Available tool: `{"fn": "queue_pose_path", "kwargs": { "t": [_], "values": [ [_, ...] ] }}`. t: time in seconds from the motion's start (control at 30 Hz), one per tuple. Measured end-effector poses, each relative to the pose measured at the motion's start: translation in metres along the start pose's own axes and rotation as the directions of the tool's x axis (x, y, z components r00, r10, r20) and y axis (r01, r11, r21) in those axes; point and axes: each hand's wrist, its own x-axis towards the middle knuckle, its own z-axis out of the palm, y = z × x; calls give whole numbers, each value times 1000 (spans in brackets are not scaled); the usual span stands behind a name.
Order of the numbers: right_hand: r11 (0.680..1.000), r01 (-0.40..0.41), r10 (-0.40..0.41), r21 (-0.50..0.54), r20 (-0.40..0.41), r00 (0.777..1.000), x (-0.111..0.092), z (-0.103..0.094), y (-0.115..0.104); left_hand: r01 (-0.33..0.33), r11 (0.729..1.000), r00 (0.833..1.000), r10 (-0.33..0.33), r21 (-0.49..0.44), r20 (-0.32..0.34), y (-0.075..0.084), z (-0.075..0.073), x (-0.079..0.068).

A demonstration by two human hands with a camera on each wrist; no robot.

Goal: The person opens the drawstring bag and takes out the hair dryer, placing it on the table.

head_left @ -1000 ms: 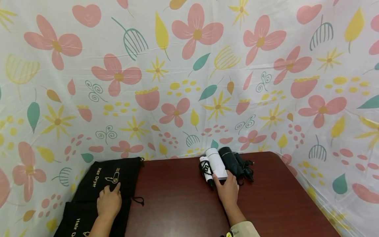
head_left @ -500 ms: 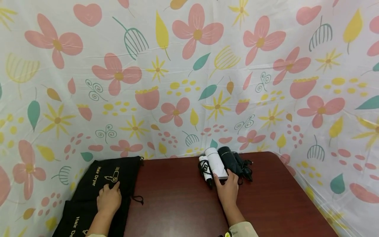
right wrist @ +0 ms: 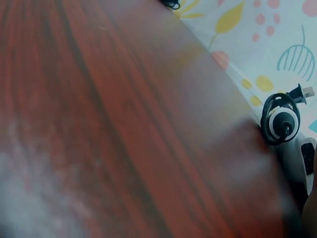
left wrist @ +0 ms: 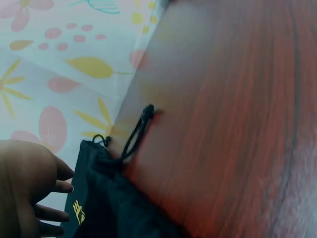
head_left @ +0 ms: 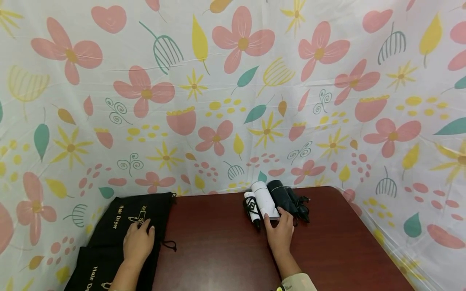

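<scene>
My left hand [head_left: 138,244] lies over the upper of two black drawstring bags [head_left: 154,206], printed "Hair Dryer" in gold, its fingertips at the printed dryer picture. In the left wrist view, the left hand [left wrist: 29,186] has its fingers straight beside the dark bag [left wrist: 106,193] and its cord loop [left wrist: 136,134]. At the back of the table, my right hand [head_left: 281,234] touches the near end of a white hair dryer [head_left: 263,198], thumb and fingers spread across it. The dryer's white handle [head_left: 251,206] is wrapped in black cord. A black hair dryer [head_left: 281,196] lies alongside.
A second bag [head_left: 87,262] lies nearer, partly under my left forearm. The brown table [head_left: 214,242] stretches between the bags and dryers. A flower-printed sheet [head_left: 218,101] hangs behind and beside it. The wound cord and plug [right wrist: 299,93] show in the right wrist view.
My left hand has shifted slightly right and up over the bag, covering more of the printed dryer. The right hand and the two hair dryers stay in place.
</scene>
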Motion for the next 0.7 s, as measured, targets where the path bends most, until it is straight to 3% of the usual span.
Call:
{"fn": "queue_pose_path", "kwargs": {
  "t": [0.13, 0.37, 0.7],
  "values": [
    [999, 21, -22, 44, 6, 1000, 3, -4, -5, -13, 999, 1000, 13, -33, -16, 10, -4, -1],
    [991, 62, -64, 118, 18, 998, 11, -13, -17, -41, 997, 993, 32, -71, -117, 27, -8, -3],
    [994, 89, -97, 61, 134, 986, 18, -21, -30, -118, 986, 978, 95, -116, -187, 52, -11, -7]
  ]
}}
